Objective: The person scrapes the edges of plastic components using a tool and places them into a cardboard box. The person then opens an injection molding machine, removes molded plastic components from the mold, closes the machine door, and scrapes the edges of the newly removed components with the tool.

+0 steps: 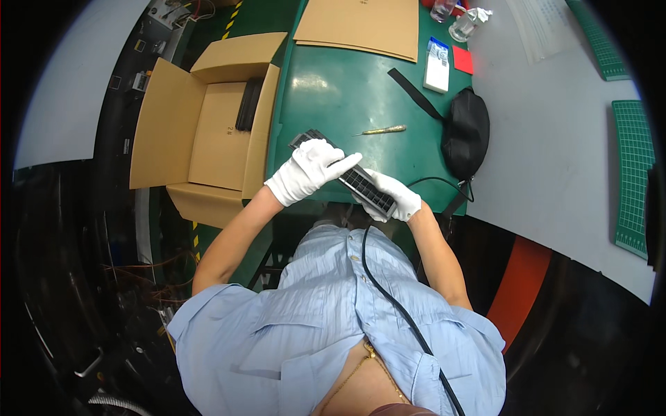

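Both my hands wear white gloves and hold one long black plastic part with a grid of ribbed cells (361, 184), just over the near edge of the green table. My left hand (313, 168) grips its far-left end from above, thumb laid along it. Around the near-right end my right hand (393, 197) is closed, its fingers partly hidden under the part. The part slants from far left to near right. Beyond it on the table lies a thin tool with a yellowish handle (383, 130), like a small screwdriver.
Left of the table stands an open cardboard box (215, 145) with a black long part (249, 104) inside. Flat cardboard (357, 28) lies at the table's far side. To the right are a black pouch (466, 135), a white-and-blue box (437, 69), a red square (463, 60) and a glass jar (466, 28).
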The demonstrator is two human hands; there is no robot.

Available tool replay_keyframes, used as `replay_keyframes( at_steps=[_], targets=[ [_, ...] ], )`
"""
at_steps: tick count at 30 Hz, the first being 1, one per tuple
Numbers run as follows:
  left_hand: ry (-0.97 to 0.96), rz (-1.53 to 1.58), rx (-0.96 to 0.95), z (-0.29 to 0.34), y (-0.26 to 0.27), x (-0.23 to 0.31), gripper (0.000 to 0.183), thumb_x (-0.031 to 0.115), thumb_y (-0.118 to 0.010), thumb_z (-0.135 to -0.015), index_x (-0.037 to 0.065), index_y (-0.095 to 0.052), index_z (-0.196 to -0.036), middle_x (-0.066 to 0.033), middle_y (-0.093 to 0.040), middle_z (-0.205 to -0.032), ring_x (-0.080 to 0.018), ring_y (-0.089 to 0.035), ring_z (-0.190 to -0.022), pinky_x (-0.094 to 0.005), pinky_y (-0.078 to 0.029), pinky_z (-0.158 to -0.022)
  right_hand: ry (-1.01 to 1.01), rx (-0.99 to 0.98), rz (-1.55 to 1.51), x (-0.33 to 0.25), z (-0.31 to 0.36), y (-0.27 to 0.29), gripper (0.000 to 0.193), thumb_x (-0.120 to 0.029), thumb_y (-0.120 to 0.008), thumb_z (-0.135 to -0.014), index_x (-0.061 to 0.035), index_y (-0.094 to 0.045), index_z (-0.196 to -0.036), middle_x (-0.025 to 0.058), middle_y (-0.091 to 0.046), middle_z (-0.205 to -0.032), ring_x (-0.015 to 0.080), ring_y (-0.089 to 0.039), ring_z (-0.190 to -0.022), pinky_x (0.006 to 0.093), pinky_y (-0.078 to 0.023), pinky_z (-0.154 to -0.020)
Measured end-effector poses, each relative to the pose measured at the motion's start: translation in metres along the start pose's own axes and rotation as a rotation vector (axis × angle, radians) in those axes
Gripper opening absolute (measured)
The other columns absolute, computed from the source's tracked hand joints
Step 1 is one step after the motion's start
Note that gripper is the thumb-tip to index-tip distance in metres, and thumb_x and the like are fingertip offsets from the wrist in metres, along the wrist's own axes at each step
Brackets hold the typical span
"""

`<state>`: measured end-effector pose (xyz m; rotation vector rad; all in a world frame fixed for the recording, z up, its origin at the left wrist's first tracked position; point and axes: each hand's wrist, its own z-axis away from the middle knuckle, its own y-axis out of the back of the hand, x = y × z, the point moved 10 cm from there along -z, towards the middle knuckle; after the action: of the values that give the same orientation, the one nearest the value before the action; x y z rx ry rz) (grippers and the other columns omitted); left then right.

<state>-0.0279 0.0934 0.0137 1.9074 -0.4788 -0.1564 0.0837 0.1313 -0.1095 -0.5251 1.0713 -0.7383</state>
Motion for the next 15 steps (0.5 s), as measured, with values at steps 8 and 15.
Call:
replay_keyframes(
  at_steps=[8,15],
  targets=[
    [0.589,-0.14,0.151,0.031,-0.013,-0.045,0.069,0.001,-0.054,-0.084,0.004,-0.043,-0.152,-0.0193,-0.048,-0.144,-0.0379,-0.046,-0.133,-0.0476,-0.039,-0.115,-0.118,0.117,0.115,-0.006,-0.014,-0.02,0.064,-0.006,-0.078,-0.087,-0.002,-0.043,-0.14,0.0108,-0.061,-0.107,0.0216,-0.073,-0.08,0.0339,-0.066,-0.07],
    [1.331,1.221,1.159,0.145,-0.04,-0.083,0.09,-0.014,-0.045,-0.082,0.004,-0.013,-0.164,-0.0192,-0.02,-0.168,-0.0338,-0.024,-0.155,-0.0417,-0.041,-0.117,-0.023,0.417,0.714,-0.026,-0.062,-0.059,0.078,-0.01,-0.075,-0.089,-0.0016,-0.032,-0.153,0.0164,-0.067,-0.115,0.0155,-0.071,-0.081,0.032,-0.06,-0.065]
  ],
)
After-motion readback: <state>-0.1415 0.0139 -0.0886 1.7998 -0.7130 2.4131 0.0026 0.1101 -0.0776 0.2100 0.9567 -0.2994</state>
